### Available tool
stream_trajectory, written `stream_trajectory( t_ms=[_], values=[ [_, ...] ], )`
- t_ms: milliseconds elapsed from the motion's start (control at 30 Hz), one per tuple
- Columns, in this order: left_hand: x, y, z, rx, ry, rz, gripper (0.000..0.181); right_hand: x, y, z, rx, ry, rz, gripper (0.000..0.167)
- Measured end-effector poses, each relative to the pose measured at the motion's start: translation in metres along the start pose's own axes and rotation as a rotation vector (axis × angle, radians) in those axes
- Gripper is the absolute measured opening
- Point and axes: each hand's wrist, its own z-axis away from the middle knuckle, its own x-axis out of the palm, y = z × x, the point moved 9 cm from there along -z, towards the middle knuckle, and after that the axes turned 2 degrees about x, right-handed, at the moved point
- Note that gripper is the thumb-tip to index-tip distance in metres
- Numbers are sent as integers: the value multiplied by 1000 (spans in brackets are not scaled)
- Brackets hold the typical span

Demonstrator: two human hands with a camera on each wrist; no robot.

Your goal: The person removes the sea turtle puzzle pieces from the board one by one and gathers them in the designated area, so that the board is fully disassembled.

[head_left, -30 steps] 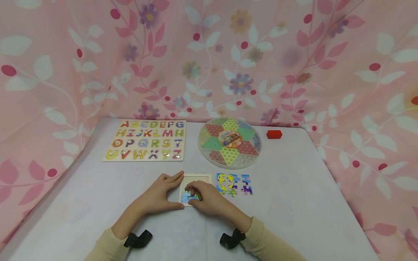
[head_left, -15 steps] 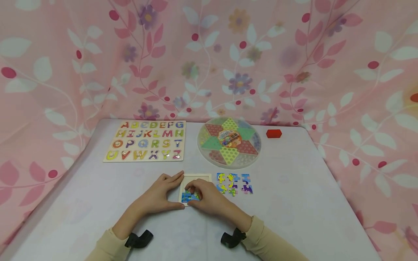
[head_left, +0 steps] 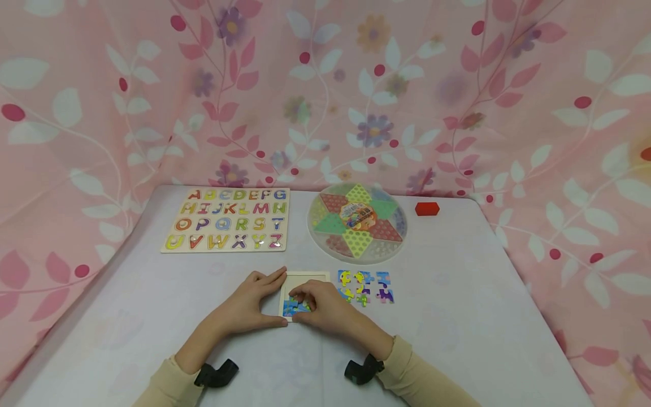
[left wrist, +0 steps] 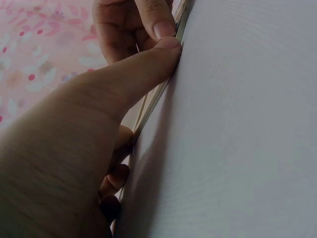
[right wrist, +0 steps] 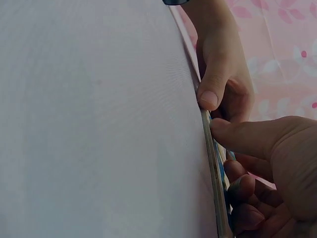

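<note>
A small square wooden puzzle frame (head_left: 307, 273) lies flat on the white cloth. My left hand (head_left: 248, 303) holds its left side, fingertips at the far corner and thumb at the near corner. Over the frame's lower right, my right hand (head_left: 324, 308) bends its fingers down onto a puzzle piece, largely hidden under them. Blue puzzle pieces (head_left: 290, 308) show in the near-left part of the frame. In the right wrist view, the right thumb (right wrist: 237, 134) lies along the frame's near edge (right wrist: 213, 163) and the other fingers are curled.
Several loose puzzle pieces (head_left: 385, 295) lie right of the frame. Behind are an alphabet board (head_left: 226, 219), a round Chinese checkers set (head_left: 357, 223) and a red block (head_left: 426, 209). A floral pink curtain (head_left: 325, 90) hangs beyond the table's far edge.
The right fingers make small shifts over the frame, and the blue pieces under them look slightly rearranged. The left hand stays in place at the frame's left side.
</note>
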Motion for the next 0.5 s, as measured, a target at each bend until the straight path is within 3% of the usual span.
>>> stream_trajectory(
  t_ms=[333,500],
  values=[
    [0,1,0,2,-4,-6,106,-1,-3,0,-44,7,64,39],
    [-1,1,0,11,8,-6,106,-5,-7,1,-56,27,46,33]
  ],
)
